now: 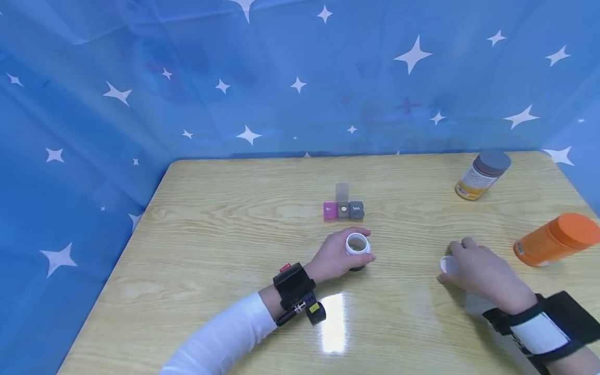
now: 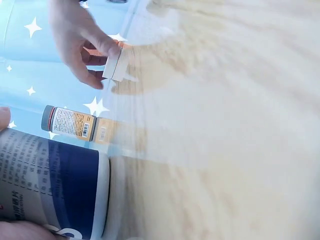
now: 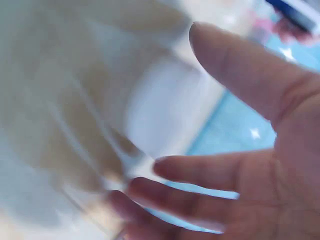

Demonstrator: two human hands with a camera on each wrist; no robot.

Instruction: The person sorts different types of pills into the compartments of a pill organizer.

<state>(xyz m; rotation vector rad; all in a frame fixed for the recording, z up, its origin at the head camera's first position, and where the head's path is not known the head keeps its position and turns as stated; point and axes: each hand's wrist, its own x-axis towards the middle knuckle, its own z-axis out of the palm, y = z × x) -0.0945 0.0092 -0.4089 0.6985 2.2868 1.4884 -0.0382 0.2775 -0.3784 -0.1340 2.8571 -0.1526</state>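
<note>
Fingers of the left hand (image 1: 334, 255) grip an uncapped white-and-blue bottle (image 2: 70, 180), upright near the small pill box (image 1: 343, 210). Right hand (image 1: 485, 271): fingers parted around a white cap (image 1: 448, 265) at the worktop (image 1: 225, 219).

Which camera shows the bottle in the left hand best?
The left wrist view: the bottle is close, its label print visible. The head view shows mainly its open top; the right wrist, a blurred part.

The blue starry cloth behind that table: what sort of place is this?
Perhaps a makeshift recording corner: blue starry cloth hangs behind a wood-grain table, and the wrist-strapped devices hint that the handwork is being filmed.
</note>
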